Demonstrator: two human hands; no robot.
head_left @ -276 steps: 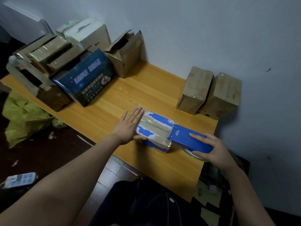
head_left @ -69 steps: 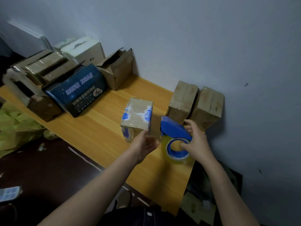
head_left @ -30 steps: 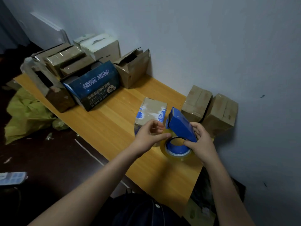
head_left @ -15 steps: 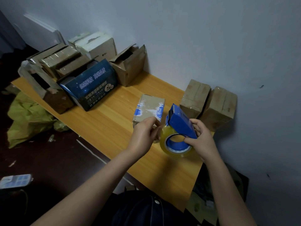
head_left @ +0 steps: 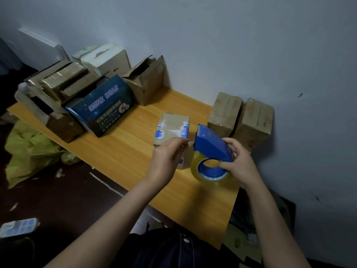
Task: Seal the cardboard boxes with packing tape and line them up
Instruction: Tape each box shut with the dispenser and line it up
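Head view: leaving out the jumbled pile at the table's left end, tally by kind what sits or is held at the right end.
Brown taped boxes: 2
Box with blue and white print: 1
Tape dispenser: 1, held in the right hand, the left hand pinching its tape end
Total: 4

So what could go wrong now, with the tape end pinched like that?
The left hand pinches the tape end right by the cutter edge of the blue tape dispenser, so a slip might nick a finger. The loose tape could fold and stick to itself. The blue-printed cardboard box stands unheld on the table; a sticky tug might tip it.
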